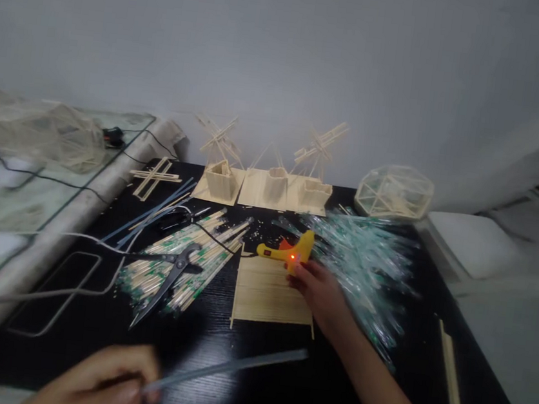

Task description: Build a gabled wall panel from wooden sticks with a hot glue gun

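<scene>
At the lower left, my left hand is closed around one end of a translucent glue stick, which points to the right above the black table. My right hand grips a yellow hot glue gun by its nozzle-side body, with a red light glowing on it. Part of the gun is hidden by the fingers. Below the gun lies a flat panel of wooden sticks, with thin sticks along its two sides reaching past the near edge.
Pliers-like cutters rest on wrapped chopsticks. Clear plastic wrappers pile up at right. Stick windmill models stand at the back, a stick polyhedron beside them. Blue glue sticks and a cable lie at left; loose sticks at right.
</scene>
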### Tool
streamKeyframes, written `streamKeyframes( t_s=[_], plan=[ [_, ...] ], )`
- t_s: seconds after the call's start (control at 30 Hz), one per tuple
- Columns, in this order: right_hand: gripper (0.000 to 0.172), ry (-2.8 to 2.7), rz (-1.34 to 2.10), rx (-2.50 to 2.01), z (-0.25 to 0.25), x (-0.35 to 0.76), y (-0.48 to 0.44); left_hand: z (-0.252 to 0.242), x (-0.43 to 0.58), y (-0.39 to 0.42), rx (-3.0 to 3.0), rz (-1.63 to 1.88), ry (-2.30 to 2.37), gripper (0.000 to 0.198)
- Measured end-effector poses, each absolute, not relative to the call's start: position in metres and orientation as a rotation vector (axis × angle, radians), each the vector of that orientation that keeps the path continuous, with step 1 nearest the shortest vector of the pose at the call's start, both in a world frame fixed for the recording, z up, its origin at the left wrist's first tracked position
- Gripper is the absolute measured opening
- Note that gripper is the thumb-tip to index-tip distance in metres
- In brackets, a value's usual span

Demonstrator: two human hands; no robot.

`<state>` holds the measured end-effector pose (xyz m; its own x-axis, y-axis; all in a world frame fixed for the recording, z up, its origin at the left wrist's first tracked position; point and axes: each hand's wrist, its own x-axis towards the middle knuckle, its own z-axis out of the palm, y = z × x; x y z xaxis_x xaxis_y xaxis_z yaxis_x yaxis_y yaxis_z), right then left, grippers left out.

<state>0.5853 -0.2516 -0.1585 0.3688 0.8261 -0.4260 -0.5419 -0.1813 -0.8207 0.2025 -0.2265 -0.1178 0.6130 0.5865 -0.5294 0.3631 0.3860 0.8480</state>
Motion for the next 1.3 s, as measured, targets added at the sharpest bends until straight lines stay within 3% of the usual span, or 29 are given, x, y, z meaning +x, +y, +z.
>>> streamKeyframes(
  t_s=[0.23,0.43,0.63,0.9,1.3],
  plan=[
    [0.038,-0.284,1.397,-1.082,-0.16,0.582,-0.254,-0.108,0.345,-0.207,1.71,0.418,0.857,0.033],
    [0.01,-0.062,1.545,-0.988,-0.151,0.595,-0.252,-0.147,0.312,-0.236,1.64,0.347,0.804,0.025],
    [0.011,-0.021,1.56,-0.976,-0.147,0.592,-0.246,-0.172,0.273,-0.281,1.725,0.586,1.146,0.024],
    [0.013,-0.106,1.584,-0.94,-0.155,0.584,-0.245,-0.168,0.276,-0.264,1.755,0.515,1.045,0.016],
    [0.029,-0.239,1.441,-0.994,-0.151,0.581,-0.25,-0.172,0.284,-0.264,1.269,0.241,1.03,0.054]
  ],
)
